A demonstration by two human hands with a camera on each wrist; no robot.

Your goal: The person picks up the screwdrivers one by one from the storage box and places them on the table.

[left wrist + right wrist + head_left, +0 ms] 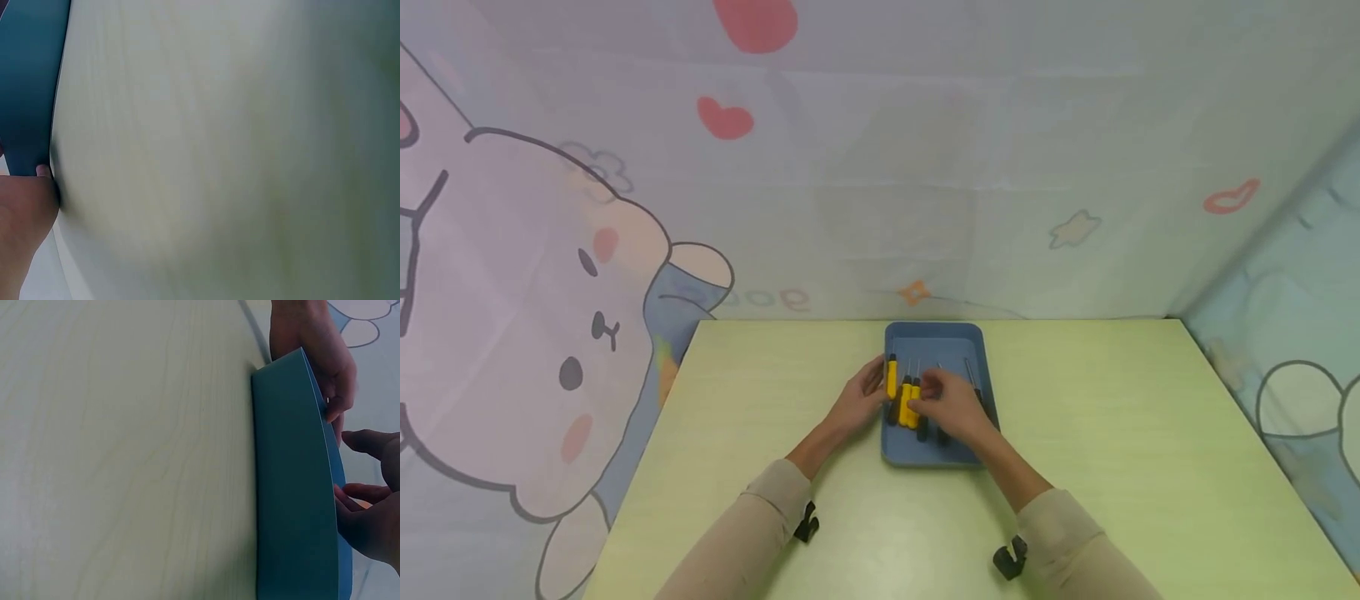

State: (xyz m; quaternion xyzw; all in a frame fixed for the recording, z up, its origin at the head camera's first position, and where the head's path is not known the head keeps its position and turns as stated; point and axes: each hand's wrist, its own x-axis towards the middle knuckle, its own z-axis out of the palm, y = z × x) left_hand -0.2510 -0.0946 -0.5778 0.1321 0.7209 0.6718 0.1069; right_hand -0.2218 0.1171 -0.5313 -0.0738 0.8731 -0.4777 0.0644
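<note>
A blue tray (pixel 934 330) holds several screwdrivers with yellow or black handles, lying side by side with their shafts pointing to the far end. My left hand (pixel 859 398) grips the tray's left wall. One of its fingertips (pixel 42 170) shows against the outside, with others at the rim. Just inside that wall, a yellow-handled screwdriver (pixel 892 378) lies close to the left fingertips. My right hand (pixel 953 406) is over the tray beside the middle yellow handles (pixel 913 415), its thumb and fingers apart. It partly hides the screwdrivers on the right, one of which shows its shaft (pixel 970 372).
The tray stands on a pale yellow-green wooden table (pixel 1090 417), near its far edge. Behind the table hangs a printed cloth (pixel 880 183) with hearts and cartoon figures. Black straps (pixel 1011 558) hang below my sleeves.
</note>
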